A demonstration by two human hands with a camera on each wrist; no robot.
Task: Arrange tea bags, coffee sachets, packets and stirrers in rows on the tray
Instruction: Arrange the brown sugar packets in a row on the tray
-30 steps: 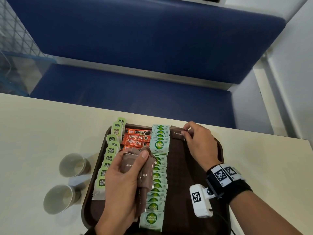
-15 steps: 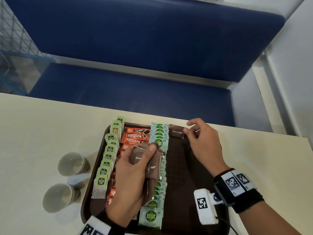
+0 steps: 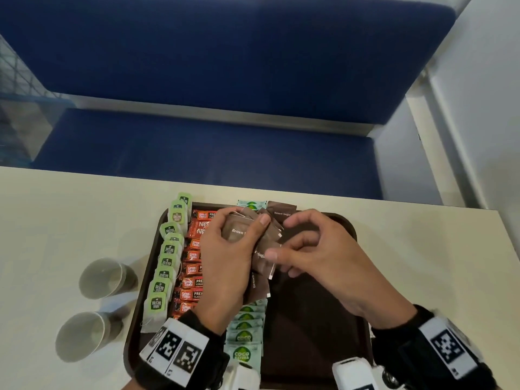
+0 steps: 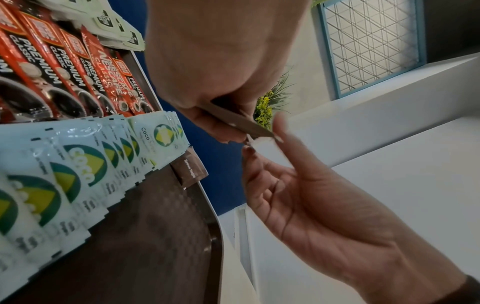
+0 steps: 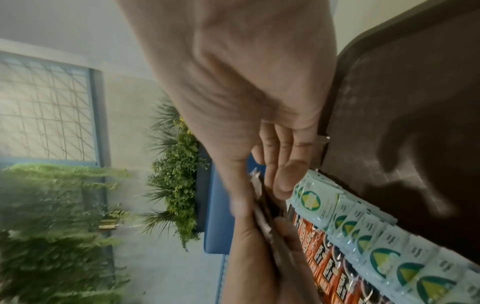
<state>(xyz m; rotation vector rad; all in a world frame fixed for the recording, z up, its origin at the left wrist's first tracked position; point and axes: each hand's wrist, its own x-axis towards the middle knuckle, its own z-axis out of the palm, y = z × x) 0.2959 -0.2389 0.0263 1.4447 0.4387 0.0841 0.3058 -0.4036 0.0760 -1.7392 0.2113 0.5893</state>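
Brown sugar packets [image 3: 263, 249] fanned in left hand [image 3: 225, 266]; right hand [image 3: 315, 260] pinching one, should peel it singly, lay beside the first [image 3: 281, 211].

Two paper cups [image 3: 97, 306] stand on the table [image 3: 56, 220]; a blue bench [image 3: 211, 108] behind.

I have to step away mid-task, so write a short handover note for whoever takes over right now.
Left hand grips a bunch of brown sugar packets above the tray.
Right hand pinches one packet from that bunch.
Done: rows of tea bags, coffee sachets and coco sugar packets; one brown sugar packet laid at the far edge.
Left: lay the remaining brown packets in a row down the bare right side. No stirrers in view.
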